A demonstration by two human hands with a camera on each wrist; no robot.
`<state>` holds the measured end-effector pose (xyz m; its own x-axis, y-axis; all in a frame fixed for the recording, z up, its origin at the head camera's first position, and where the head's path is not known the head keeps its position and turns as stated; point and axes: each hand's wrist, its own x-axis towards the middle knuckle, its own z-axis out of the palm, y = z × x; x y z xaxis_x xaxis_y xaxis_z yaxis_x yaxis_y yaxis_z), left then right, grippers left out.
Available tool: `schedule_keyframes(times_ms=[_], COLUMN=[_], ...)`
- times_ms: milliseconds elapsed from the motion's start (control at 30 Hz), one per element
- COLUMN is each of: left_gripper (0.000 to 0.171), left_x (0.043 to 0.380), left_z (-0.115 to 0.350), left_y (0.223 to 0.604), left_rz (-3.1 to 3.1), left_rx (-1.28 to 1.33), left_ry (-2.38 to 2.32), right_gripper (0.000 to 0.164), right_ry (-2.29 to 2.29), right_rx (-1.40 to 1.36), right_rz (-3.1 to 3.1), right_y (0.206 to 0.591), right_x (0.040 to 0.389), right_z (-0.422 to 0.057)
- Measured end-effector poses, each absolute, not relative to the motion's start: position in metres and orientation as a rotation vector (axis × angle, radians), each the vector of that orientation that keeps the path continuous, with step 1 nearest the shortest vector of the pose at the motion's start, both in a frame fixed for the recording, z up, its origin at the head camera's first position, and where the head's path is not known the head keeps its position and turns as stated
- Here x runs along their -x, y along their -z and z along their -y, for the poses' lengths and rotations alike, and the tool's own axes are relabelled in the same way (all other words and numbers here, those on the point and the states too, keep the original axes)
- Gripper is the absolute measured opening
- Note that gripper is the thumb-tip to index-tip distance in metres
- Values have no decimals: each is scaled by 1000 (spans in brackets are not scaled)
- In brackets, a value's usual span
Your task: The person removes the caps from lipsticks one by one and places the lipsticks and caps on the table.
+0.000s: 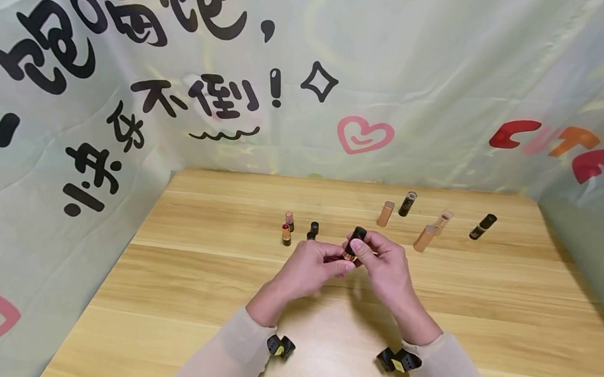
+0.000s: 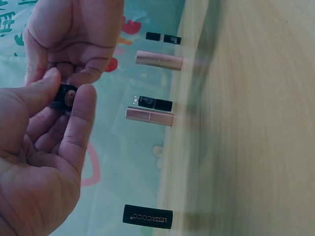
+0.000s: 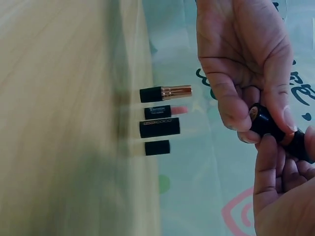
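Head view: lipstick tube (image 1: pixel 358 234) in two-handed pinch, left fingers (image 1: pixel 336 268) below, right fingers (image 1: pixel 367 255) above.

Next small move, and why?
Probably a straight pull on the cap by the right hand, the left hand steadying the base. Each hand grips one end, a copper band shows between, and two uncapped lipsticks stand near separate black caps. Closing it is possible too.

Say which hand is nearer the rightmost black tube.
Right. The right hand is left and in front of the rightmost black tube; the left hand is farther to the left.
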<state>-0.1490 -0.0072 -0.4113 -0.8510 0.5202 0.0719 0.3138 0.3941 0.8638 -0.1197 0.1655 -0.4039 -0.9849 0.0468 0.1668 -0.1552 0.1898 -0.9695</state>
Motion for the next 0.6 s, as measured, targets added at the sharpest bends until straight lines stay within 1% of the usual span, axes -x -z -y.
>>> schedule_keyframes(times_ms=[167, 300, 433, 600], left_gripper=[20, 22, 25, 24], left_x=[150, 150, 151, 151], left_z=[6, 8, 8, 8], left_y=[411, 410, 409, 410], left_rz=[-2384, -2386, -2418, -2428], left_rx=[-674, -639, -660, -671], left_ry=[-1538, -1552, -1530, -1521], right_gripper=[23, 21, 21, 19], right_ry=[-1837, -1793, -1787, -1801], right_rx=[-150, -162, -157, -177], right_rz=[2325, 2355, 2354, 2336], right_y=[401, 402, 401, 401], right_x=[119, 119, 120, 121], right_z=[-166, -166, -167, -169])
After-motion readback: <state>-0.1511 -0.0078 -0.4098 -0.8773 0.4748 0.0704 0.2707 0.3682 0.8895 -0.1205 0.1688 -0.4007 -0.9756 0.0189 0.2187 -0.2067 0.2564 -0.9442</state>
